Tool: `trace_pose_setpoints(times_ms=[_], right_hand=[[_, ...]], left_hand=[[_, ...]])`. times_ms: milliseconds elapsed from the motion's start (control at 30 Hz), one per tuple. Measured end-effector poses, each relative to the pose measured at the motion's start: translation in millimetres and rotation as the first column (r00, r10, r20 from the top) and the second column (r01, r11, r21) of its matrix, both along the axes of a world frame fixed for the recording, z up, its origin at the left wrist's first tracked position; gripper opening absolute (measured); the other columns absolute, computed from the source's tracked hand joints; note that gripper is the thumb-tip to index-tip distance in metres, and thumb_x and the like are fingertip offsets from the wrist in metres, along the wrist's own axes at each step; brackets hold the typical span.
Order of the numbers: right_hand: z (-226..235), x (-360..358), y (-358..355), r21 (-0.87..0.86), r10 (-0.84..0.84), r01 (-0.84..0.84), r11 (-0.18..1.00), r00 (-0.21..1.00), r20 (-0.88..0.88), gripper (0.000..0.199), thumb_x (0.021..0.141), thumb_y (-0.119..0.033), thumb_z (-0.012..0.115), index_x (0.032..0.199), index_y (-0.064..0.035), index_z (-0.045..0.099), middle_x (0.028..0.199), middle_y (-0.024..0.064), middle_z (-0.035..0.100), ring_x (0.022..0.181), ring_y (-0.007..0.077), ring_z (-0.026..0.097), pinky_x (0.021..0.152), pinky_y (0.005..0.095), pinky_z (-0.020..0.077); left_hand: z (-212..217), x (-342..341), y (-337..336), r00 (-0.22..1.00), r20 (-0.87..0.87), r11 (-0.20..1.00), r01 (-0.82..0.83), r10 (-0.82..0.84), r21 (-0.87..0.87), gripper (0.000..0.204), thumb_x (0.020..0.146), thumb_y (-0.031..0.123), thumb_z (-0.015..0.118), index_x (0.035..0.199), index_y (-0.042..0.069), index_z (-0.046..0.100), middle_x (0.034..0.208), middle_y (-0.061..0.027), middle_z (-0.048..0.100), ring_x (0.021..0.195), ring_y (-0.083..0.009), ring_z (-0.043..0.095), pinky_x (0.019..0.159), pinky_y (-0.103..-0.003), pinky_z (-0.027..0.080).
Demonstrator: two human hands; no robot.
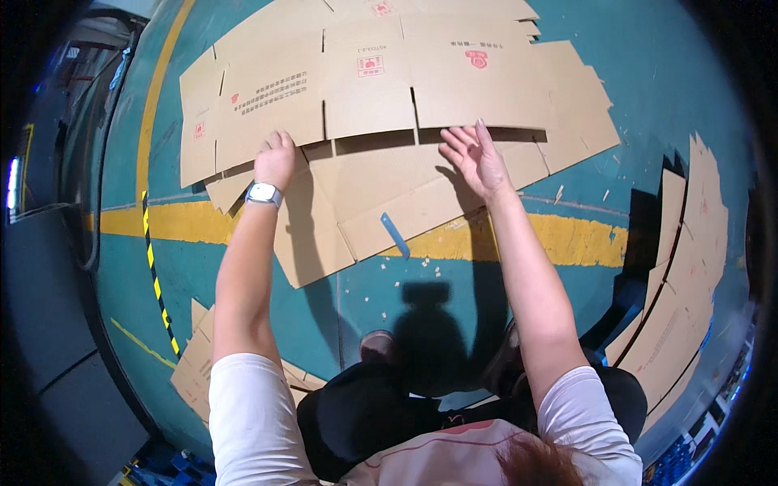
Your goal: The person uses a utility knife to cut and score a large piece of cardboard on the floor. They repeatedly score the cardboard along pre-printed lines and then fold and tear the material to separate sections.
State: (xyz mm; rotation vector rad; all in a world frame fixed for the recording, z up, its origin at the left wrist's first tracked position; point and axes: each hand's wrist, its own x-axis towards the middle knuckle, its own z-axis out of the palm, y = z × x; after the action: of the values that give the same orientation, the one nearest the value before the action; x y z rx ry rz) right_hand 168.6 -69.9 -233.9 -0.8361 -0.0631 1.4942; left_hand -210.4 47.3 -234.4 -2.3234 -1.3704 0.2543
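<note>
A large flattened cardboard box blank (365,81) with red prints lies on top of other flat cardboard sheets (389,198) on the teal floor. My left hand (275,160), with a white watch at the wrist, rests palm down at the near edge of the top blank, fingers curled at its flap. My right hand (476,158) hovers at the same near edge further right, fingers spread and holding nothing. A blue strip (395,236) lies on the lower sheet between my arms.
A yellow floor line (567,239) runs across under the cardboard. More flat cardboard stands stacked at the right (685,283) and lies at the lower left (194,368). Black-yellow hazard tape (156,275) borders the left. Small cardboard scraps dot the floor.
</note>
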Motion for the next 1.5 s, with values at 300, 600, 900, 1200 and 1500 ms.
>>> trace_pose_setpoints(times_ms=[300, 600, 900, 1200, 1500], right_hand=[[-37, 21, 95, -0.416, -0.057, 0.227, 0.88, 0.922, 0.382, 0.037, 0.089, -0.03, 0.065, 0.09, 0.0036, 0.052, 0.078, 0.0091, 0.058, 0.064, 0.0198, 0.064, 0.046, 0.0298, 0.0524], [-28, 50, 157, -0.246, 0.008, 0.119, 0.962, 0.886, 0.464, 0.021, 0.092, -0.014, 0.053, 0.074, -0.0058, 0.047, 0.057, 0.0039, 0.048, 0.042, 0.0143, 0.042, 0.036, 0.0291, 0.0358], [28, 81, 197, -0.365, 0.383, -0.14, 0.921, 0.507, 0.772, 0.022, 0.094, -0.022, 0.052, 0.09, -0.0002, 0.053, 0.08, 0.0087, 0.061, 0.061, 0.0164, 0.061, 0.049, 0.031, 0.0505], [-31, 44, 119, -0.411, 0.545, -0.358, 0.838, 0.568, 0.617, 0.02, 0.093, -0.021, 0.057, 0.087, -0.0019, 0.054, 0.074, 0.0056, 0.057, 0.056, 0.0125, 0.051, 0.048, 0.028, 0.0452], [-53, 18, 88, -0.252, 0.381, -0.307, 0.918, 0.503, 0.776, 0.01, 0.09, -0.012, 0.058, 0.095, -0.0031, 0.058, 0.074, 0.0, 0.056, 0.064, 0.0087, 0.051, 0.056, 0.0233, 0.0425]], left_hand=[[-11, 25, 15, 0.994, 0.054, 0.976, -0.08, 0.093, -0.202, 0.044, 0.083, 0.013, 0.053, 0.125, 0.002, 0.049, 0.126, -0.0182, 0.053, 0.11, -0.0335, 0.055, 0.09, -0.05, 0.046], [-9, 38, 23, 0.968, 0.13, 0.95, -0.178, 0.216, -0.257, 0.06, 0.082, 0.012, 0.057, 0.138, 0.008, 0.036, 0.141, -0.0178, 0.039, 0.125, -0.0375, 0.042, 0.097, -0.059, 0.039], [-23, 11, 55, 0.942, 0.216, 0.935, -0.186, 0.258, -0.303, 0.069, 0.078, 0.008, 0.062, 0.141, 0.008, 0.031, 0.145, -0.0199, 0.032, 0.128, -0.0459, 0.037, 0.096, -0.055, 0.042], [3, -10, 72, 0.951, 0.239, 0.908, -0.082, 0.194, -0.41, 0.073, 0.072, 0.021, 0.073, 0.132, 0.001, 0.037, 0.133, -0.0187, 0.045, 0.121, -0.036, 0.047, 0.094, -0.044, 0.047], [-3, -35, 66, 0.933, 0.255, 0.91, -0.141, 0.254, -0.39, 0.065, 0.076, 0.02, 0.06, 0.133, 0.0, 0.037, 0.133, -0.0204, 0.044, 0.118, -0.0379, 0.048, 0.097, -0.043, 0.044]])
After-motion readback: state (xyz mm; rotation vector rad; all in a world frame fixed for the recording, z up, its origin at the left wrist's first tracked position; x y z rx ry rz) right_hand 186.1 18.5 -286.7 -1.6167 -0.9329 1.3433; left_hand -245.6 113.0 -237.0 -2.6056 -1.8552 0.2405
